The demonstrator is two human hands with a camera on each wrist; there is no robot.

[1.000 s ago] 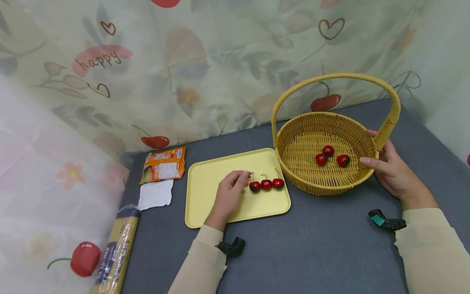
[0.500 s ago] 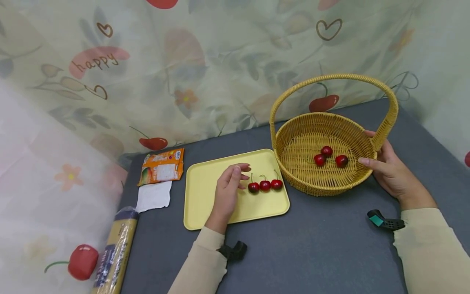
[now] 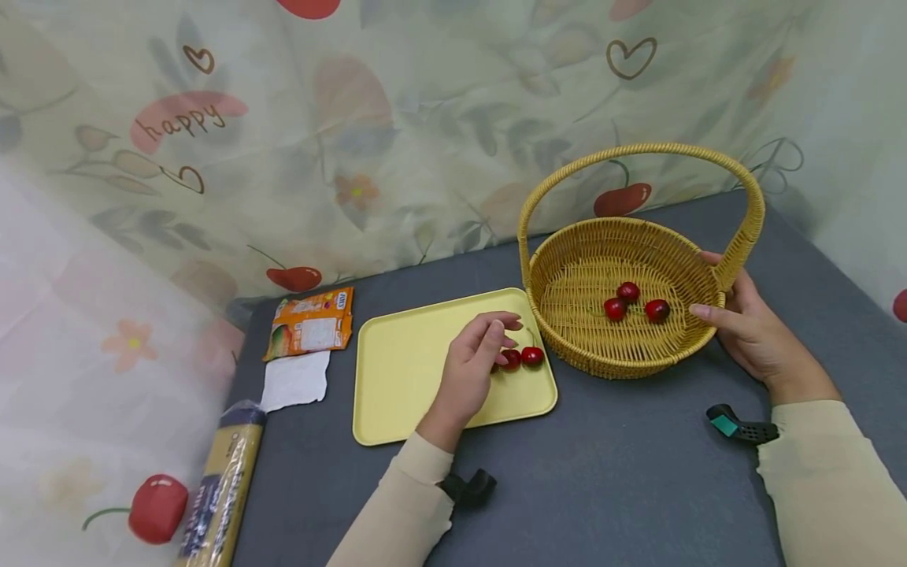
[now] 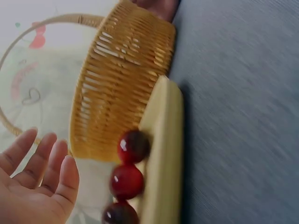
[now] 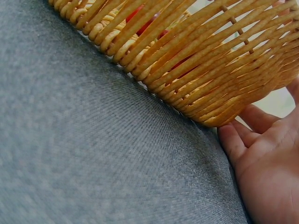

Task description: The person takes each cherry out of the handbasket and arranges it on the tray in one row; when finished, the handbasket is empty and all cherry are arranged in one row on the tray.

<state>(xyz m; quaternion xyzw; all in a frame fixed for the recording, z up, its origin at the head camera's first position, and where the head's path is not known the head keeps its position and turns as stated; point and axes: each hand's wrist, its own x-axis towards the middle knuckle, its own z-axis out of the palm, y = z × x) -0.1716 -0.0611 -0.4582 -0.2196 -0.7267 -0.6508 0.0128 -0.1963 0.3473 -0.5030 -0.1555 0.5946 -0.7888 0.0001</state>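
Observation:
Three dark red cherries [image 3: 532,357] lie in a row at the right end of a yellow tray [image 3: 397,370]. My left hand [image 3: 471,366] hovers over that row with relaxed fingers and holds nothing; it partly hides the leftmost cherries in the head view. In the left wrist view, the palm and fingers [image 4: 67,182] show beside the cherries [image 4: 127,181]. My right hand [image 3: 761,335] grips the right side of a wicker basket [image 3: 560,335], thumb over the rim and fingers outside the wall. Inside the basket lie three more cherries [image 3: 657,311], and its tall handle arches above.
An orange snack packet [image 3: 309,323] and a white paper piece [image 3: 296,379] lie left of the tray. A long plastic-wrapped package [image 3: 225,480] lies along the table's left edge. A patterned curtain [image 3: 439,142] hangs behind the grey table [image 3: 609,472]. The basket stands close beside the tray's right end.
My left hand has lifted its fingers a little and moved right, from beside the cherry row to over it. The right hand keeps its grip on the basket.

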